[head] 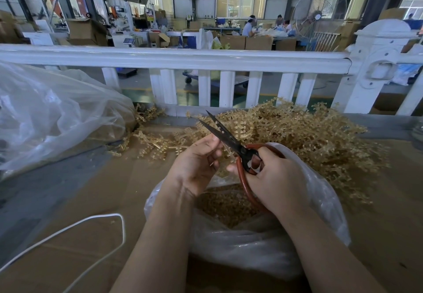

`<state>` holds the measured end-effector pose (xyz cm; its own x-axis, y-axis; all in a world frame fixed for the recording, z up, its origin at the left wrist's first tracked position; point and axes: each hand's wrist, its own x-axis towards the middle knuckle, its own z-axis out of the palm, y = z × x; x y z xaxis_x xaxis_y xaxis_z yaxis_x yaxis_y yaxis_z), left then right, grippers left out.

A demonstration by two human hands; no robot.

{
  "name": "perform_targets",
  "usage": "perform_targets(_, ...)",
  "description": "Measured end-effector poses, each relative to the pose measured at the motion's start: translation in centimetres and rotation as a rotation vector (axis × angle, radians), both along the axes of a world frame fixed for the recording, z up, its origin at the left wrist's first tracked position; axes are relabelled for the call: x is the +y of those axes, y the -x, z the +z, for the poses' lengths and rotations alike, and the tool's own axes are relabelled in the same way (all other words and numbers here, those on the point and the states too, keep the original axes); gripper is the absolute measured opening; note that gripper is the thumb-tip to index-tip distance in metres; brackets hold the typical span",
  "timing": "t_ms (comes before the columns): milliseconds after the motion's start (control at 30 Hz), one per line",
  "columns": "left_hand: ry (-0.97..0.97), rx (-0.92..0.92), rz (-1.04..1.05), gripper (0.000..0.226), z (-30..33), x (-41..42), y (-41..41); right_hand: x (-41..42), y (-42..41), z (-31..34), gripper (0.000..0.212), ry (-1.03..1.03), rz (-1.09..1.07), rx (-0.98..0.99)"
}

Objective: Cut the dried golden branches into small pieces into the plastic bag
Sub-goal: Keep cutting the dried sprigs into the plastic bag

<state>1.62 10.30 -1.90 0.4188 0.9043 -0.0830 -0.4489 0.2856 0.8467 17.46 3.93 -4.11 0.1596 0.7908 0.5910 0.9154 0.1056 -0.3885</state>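
Observation:
A heap of dried golden branches (304,132) lies on the cardboard-covered table in front of me. My right hand (274,178) grips the red handles of black-bladed scissors (225,135), whose blades stand apart and point up-left. My left hand (196,162) pinches a thin golden sprig (225,153) just under the blades, fingers curled around it. Both hands hover over an open clear plastic bag (258,244) that holds several small golden cuttings (225,205).
A large crumpled clear plastic bag (52,114) lies at the left. A white cord (96,221) loops across the cardboard near me. A white railing (206,61) borders the table's far edge. People work at tables far behind it.

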Motion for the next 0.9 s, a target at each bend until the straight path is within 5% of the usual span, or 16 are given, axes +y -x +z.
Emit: perform_targets(900, -0.302, 0.07, 0.196, 0.026, 0.2, -0.48, -0.24, 0.11, -0.19, -0.15, 0.072, 0.06, 0.008, 0.039)
